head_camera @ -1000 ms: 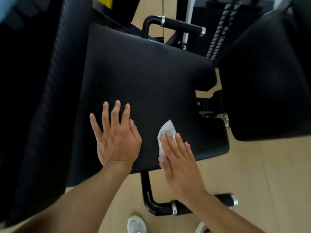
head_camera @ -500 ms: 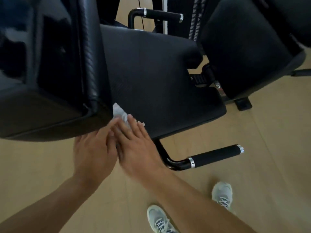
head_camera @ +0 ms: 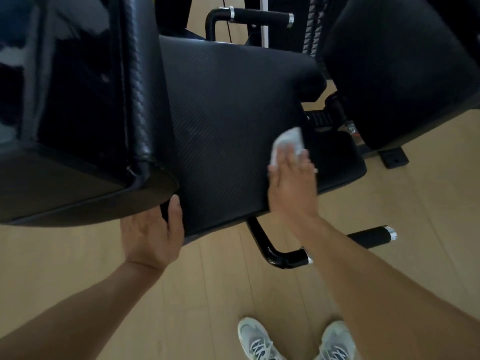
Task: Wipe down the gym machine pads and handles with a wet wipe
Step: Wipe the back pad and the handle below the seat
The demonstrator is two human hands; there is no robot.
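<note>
A wide black seat pad (head_camera: 220, 131) fills the middle of the view. My right hand (head_camera: 292, 183) lies flat on its right part and presses a white wet wipe (head_camera: 287, 144) against the pad; the wipe sticks out past my fingertips. My left hand (head_camera: 153, 235) grips the pad's near left corner, thumb on top, fingers hidden underneath. A black back pad (head_camera: 78, 113) stands at the left. Another black pad (head_camera: 397, 68) sits at the right. One black handle with chrome rings (head_camera: 371, 236) juts out below the seat, a second handle (head_camera: 259, 18) lies beyond it.
The floor is light wood planks (head_camera: 415, 203). My two grey sneakers (head_camera: 259, 341) stand on it near the bottom edge. A black frame foot (head_camera: 393, 158) rests on the floor at the right. A weight stack (head_camera: 311, 22) shows at the top.
My right hand has slid the wipe from the seat's near left corner across to its right side. My left hand has turned to grip the near left corner.
</note>
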